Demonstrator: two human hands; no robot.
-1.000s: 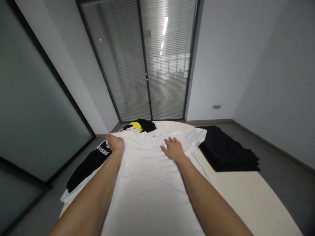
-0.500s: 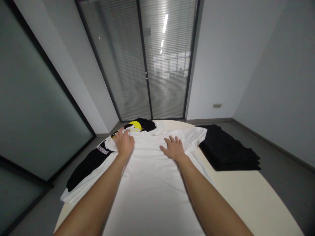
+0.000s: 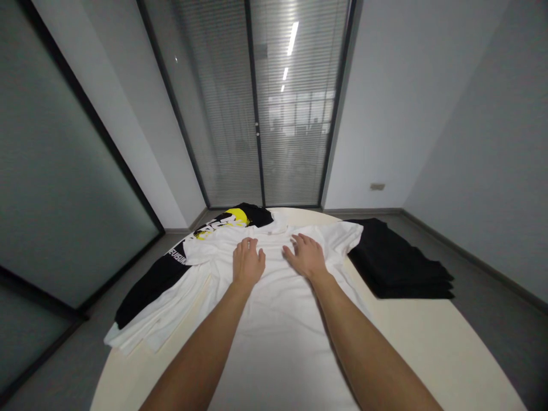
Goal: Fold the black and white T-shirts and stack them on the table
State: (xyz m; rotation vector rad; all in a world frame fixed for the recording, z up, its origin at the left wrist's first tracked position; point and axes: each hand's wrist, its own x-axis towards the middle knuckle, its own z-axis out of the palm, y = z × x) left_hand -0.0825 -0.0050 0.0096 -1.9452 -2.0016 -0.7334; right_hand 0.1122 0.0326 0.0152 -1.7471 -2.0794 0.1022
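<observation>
A white T-shirt (image 3: 278,319) lies spread out in front of me, its collar at the far end and its short sleeves out to both sides. My left hand (image 3: 248,261) rests palm down on the upper chest, left of the middle, fingers pointing away. Across from it, my right hand (image 3: 306,255) lies on the shirt below the right shoulder with its fingers apart. Neither hand grips the cloth. Soft wrinkles run over the chest around both hands.
Black printed clothing (image 3: 148,291) with a yellow patch and white garments (image 3: 158,325) lie along the left side. A stack of folded black clothes (image 3: 398,260) sits at the right. All are on a pale, round-edged table (image 3: 445,354). Glass panels with blinds (image 3: 295,165) stand beyond.
My left hand has moved right, from near the left sleeve to the shirt's chest. My right hand has stayed nearly in place.
</observation>
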